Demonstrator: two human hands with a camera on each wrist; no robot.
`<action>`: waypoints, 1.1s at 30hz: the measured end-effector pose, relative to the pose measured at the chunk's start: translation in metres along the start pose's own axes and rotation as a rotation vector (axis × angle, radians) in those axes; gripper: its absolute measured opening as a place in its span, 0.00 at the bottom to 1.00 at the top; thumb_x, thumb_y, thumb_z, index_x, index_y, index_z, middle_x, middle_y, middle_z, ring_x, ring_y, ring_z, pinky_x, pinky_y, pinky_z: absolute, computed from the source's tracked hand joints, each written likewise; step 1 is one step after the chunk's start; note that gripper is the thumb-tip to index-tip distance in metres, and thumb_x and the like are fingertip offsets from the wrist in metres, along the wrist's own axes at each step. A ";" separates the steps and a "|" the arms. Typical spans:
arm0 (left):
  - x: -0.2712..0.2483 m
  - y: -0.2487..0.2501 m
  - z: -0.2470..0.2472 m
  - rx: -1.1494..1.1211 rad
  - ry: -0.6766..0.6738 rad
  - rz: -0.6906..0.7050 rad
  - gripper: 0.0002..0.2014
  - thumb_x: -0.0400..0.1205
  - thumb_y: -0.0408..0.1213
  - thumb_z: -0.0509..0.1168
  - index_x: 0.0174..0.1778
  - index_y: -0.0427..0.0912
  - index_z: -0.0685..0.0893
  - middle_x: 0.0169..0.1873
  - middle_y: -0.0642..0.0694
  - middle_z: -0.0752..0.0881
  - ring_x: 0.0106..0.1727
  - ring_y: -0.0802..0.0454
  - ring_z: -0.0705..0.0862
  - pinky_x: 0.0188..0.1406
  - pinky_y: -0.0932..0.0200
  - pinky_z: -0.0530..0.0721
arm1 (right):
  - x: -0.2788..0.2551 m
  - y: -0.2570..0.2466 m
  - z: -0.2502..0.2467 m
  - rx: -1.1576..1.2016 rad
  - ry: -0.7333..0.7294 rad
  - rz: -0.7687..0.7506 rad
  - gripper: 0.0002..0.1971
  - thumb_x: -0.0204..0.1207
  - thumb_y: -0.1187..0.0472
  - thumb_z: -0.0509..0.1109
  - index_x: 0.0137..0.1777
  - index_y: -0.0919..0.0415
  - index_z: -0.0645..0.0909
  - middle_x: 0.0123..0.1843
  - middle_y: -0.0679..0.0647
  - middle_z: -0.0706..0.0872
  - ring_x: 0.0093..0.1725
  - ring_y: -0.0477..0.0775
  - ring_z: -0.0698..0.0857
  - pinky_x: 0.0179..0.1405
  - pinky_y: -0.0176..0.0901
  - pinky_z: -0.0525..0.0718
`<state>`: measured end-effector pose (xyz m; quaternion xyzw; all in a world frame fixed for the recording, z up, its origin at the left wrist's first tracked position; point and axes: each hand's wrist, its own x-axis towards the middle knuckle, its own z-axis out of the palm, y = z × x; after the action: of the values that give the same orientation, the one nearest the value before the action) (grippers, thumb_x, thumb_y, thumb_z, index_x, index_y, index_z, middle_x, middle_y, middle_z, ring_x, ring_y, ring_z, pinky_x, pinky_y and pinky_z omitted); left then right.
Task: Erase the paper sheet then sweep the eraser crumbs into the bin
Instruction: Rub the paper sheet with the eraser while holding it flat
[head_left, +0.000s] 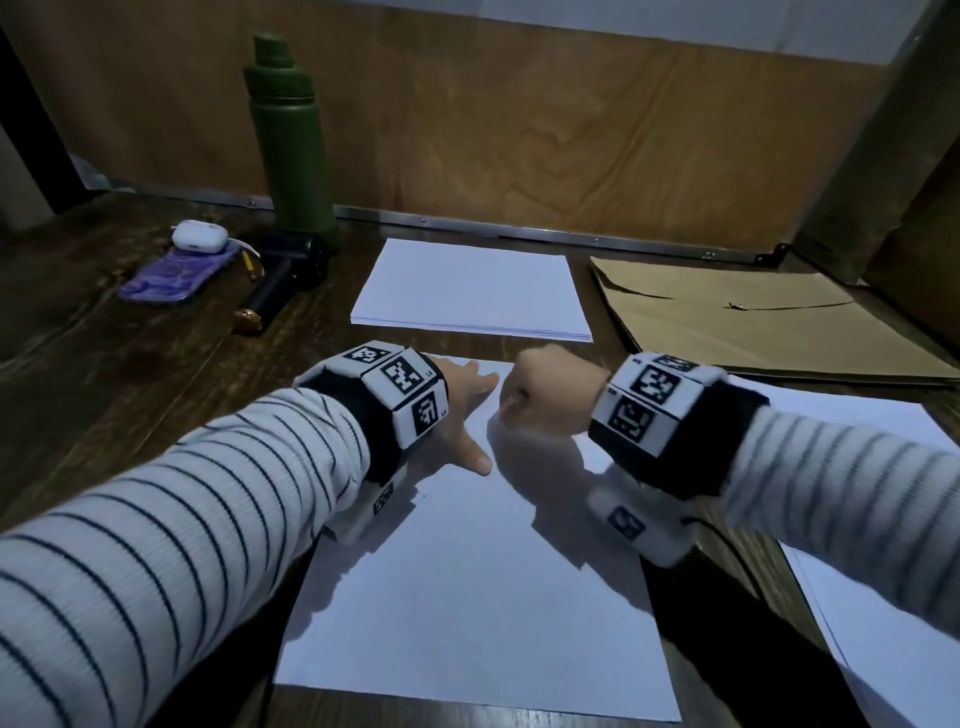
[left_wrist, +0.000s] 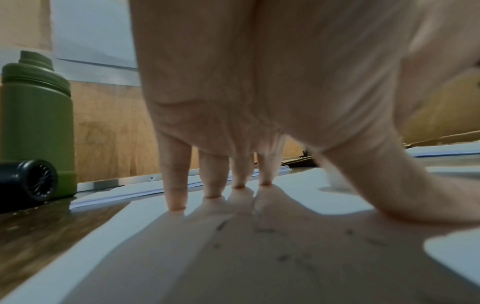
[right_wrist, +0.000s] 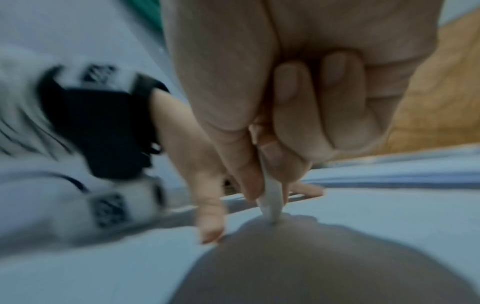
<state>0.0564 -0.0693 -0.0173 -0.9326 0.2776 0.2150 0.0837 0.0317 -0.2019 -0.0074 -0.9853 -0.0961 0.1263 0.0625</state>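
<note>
Paper sheet (head_left: 483, 597) lay before a paper stack (head_left: 472, 288) and green bottle (head_left: 291, 145), left hand (head_left: 462, 410) splayed flat pinning it, right hand (head_left: 550, 395) fisted, pinching white eraser (right_wrist: 271, 203) against it.

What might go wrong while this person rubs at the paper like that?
The eraser looks thin and is pinched by the right hand, so it might bend or slip out. The left hand pins only the far left corner of the paper sheet, so hard rubbing could crease it. Dark crumbs lie under the left hand and may smear or scatter.
</note>
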 end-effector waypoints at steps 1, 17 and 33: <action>0.001 0.000 0.000 0.003 -0.002 0.006 0.54 0.69 0.67 0.69 0.84 0.55 0.46 0.85 0.49 0.47 0.82 0.42 0.61 0.78 0.45 0.62 | -0.009 -0.003 0.002 0.008 -0.049 -0.052 0.13 0.78 0.58 0.66 0.57 0.63 0.87 0.55 0.59 0.89 0.56 0.58 0.86 0.51 0.45 0.81; 0.004 -0.002 0.004 0.050 0.036 0.024 0.54 0.68 0.70 0.66 0.84 0.51 0.47 0.85 0.46 0.50 0.80 0.41 0.64 0.74 0.44 0.66 | 0.005 0.012 -0.012 0.094 -0.035 0.020 0.13 0.73 0.51 0.72 0.48 0.59 0.90 0.40 0.51 0.85 0.43 0.51 0.81 0.36 0.38 0.75; -0.001 0.001 0.001 -0.032 0.068 0.009 0.51 0.69 0.64 0.71 0.83 0.48 0.54 0.82 0.46 0.61 0.79 0.43 0.68 0.74 0.49 0.67 | 0.019 -0.010 -0.009 0.055 0.101 0.166 0.13 0.77 0.60 0.67 0.55 0.69 0.85 0.42 0.59 0.84 0.41 0.55 0.80 0.34 0.39 0.74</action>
<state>0.0545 -0.0689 -0.0177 -0.9393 0.2810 0.1880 0.0581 0.0501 -0.1895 -0.0022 -0.9929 -0.0075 0.0839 0.0837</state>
